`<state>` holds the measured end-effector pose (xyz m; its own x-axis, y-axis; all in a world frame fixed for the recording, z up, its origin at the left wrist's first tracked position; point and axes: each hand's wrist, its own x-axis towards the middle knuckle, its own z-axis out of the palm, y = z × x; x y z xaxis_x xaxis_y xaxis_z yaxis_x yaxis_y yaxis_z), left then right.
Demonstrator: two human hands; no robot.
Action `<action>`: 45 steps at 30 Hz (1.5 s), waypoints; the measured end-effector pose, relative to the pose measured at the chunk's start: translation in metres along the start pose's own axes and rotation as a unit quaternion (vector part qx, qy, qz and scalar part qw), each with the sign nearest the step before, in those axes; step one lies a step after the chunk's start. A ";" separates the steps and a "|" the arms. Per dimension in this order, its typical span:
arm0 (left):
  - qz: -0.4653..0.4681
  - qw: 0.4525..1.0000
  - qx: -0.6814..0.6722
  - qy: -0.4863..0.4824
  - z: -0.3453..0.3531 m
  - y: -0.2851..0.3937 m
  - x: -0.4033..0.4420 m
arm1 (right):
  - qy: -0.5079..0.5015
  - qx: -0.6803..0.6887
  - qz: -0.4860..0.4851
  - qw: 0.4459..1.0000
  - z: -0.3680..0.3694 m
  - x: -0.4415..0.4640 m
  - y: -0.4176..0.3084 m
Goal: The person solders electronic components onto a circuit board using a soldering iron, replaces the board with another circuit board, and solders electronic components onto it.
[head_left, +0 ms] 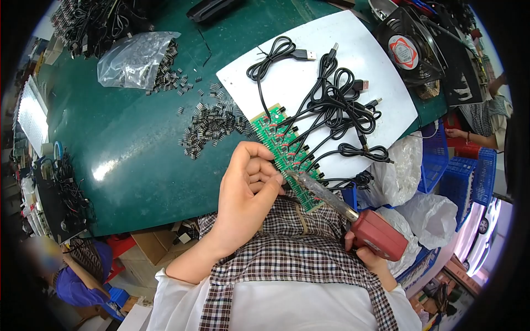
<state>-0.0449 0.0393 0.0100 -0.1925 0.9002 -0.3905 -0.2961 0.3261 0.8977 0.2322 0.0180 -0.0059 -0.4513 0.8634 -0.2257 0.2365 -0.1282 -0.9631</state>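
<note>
A green strip of circuit boards (305, 194) lies at a slant on the front edge of a white sheet (359, 38). Black USB cables (335, 107) run from it across the sheet, several of them tied in bundles. My left hand (240, 193) is at the strip's left side, its fingers curled with thumb and forefinger together. What they pinch, if anything, is too small to make out. In my right hand (369, 258) is a soldering iron (381, 234) with a red handle. Its tip reaches the strip close to my left fingertips.
Small dark pin-like parts (207, 129) are heaped on the green table (132, 132), near a plastic bag (135, 60). A black fan (408, 47) stands at back right. White bags (400, 171) and blue crates (464, 176) are on the right. Another person (83, 276) sits at lower left.
</note>
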 end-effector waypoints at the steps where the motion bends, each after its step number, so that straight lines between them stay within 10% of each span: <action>1: 0.001 1.000 0.000 0.000 0.000 0.000 0.000 | 0.012 0.009 -0.001 1.000 0.001 -0.004 0.004; 21: 0.012 0.994 0.099 0.043 -0.007 0.008 -0.005 | -0.001 0.093 0.019 0.995 0.000 -0.002 -0.009; 26: 0.157 0.763 0.553 0.296 -0.050 0.006 -0.002 | -0.033 0.008 -0.024 0.999 -0.003 -0.001 -0.004; 45: 0.173 0.800 0.511 0.263 -0.072 0.009 0.004 | -0.033 -0.035 -0.032 0.998 -0.008 -0.005 0.000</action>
<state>-0.1160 0.0250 0.0017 -0.5445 0.8290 0.1275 0.7278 0.3914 0.5631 0.2410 0.0178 -0.0038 -0.5221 0.8348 -0.1744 0.2642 -0.0361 -0.9638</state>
